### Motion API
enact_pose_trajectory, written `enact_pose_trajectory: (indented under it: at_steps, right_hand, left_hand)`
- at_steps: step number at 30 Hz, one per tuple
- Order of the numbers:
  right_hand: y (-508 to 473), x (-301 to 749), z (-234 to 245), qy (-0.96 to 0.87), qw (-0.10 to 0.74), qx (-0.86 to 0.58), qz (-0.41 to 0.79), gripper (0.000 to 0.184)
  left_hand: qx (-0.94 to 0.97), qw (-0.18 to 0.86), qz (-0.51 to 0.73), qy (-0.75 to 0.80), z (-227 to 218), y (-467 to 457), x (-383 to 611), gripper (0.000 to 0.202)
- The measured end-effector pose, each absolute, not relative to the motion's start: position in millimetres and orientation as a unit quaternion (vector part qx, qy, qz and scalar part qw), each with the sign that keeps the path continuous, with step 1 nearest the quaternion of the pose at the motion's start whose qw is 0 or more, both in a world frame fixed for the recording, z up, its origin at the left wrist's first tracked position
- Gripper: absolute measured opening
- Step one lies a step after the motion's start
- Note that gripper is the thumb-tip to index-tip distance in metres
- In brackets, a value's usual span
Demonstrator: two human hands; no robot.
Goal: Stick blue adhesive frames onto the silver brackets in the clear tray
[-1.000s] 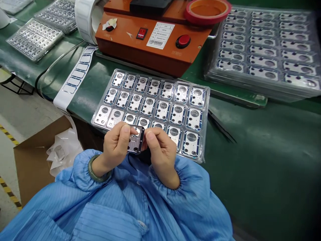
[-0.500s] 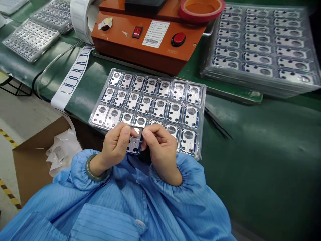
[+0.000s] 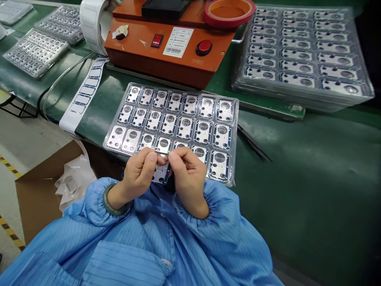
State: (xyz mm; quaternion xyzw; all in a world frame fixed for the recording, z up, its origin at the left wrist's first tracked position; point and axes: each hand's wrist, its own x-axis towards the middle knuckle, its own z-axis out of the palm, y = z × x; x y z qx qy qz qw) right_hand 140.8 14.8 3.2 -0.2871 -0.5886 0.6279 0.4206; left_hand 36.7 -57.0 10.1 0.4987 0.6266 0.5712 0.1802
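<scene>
Between my two hands is a small silver metal plate (image 3: 160,173) with a blue edge, a large round hole and small dark holes. My left hand (image 3: 139,171) pinches its left side between thumb and fingers. At the upper right corner, my right hand (image 3: 188,174) is closed with thumb and forefinger on the plate's edge. The fingers behind the plate are partly hidden. Just beyond my hands lies a clear plastic tray (image 3: 236,135) holding rows of similar plates. Most of those show blue borders; two at the near left corner look plain silver.
An orange machine (image 3: 160,59) with a red button stands behind the tray, a roll of red tape (image 3: 229,14) on top. Stacked trays (image 3: 300,93) sit at right, tweezers (image 3: 254,143) nearer. A label strip (image 3: 86,89) hangs at left above a cardboard box (image 3: 38,198).
The view has shifted slightly, so the bench items sit a little further left. Both hands keep hold of the plate, whose top edge now shows as a thin dark line between my fingertips.
</scene>
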Motion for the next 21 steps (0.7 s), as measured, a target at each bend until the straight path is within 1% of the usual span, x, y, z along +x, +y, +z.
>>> enact_pose_trajectory:
  at_steps: [6,9,13,16,21]
  right_hand:
    - [13.5,139.7,6.4,-0.591,0.438,-0.273,0.620,0.021]
    - [13.2,139.1,9.2,-0.591,0.436,-0.291,0.613,0.019]
    - [13.7,139.1,8.9,-0.597,0.429,-0.292,0.612,0.022]
    - [14.2,138.7,8.3,-0.600,0.423,-0.282,0.618,0.024]
    - [14.3,137.2,7.8,-0.596,0.405,-0.306,0.622,0.021]
  left_hand:
    - [0.508,0.152,0.556,0.640,12.1,-56.1,37.9,0.032]
    - [0.511,0.161,0.557,0.634,12.5,-55.9,38.0,0.029]
    - [0.495,0.179,0.561,0.638,14.7,-55.2,39.8,0.029]
    - [0.501,0.160,0.551,0.648,16.4,-55.0,41.1,0.030]
    - [0.520,0.127,0.525,0.661,17.1,-54.5,41.6,0.027]
